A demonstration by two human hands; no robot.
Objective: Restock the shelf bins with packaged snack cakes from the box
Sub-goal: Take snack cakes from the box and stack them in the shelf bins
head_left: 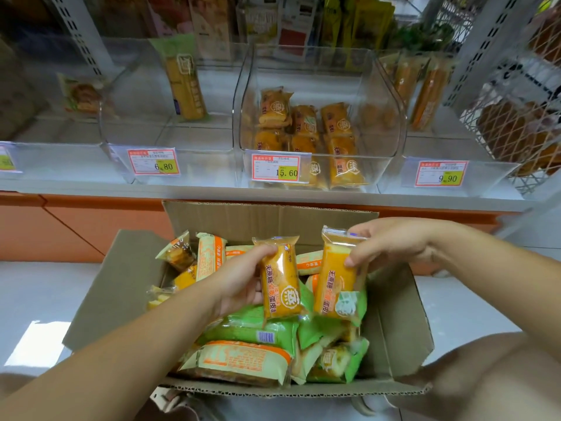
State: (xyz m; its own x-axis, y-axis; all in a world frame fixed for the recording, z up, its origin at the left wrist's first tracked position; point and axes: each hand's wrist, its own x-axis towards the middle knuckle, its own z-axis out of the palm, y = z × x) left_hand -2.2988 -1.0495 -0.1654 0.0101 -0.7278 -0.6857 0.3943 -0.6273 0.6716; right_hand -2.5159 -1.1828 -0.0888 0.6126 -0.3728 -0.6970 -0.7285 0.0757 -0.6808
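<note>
My left hand gripped an orange-wrapped snack cake upright above the open cardboard box, fingers curled round its upper half. My right hand pinched a second orange cake near its clear top seal, just beside the first. Both wrappers carried dark and red lettering. Similar orange cakes lay in the clear middle bin.
</note>
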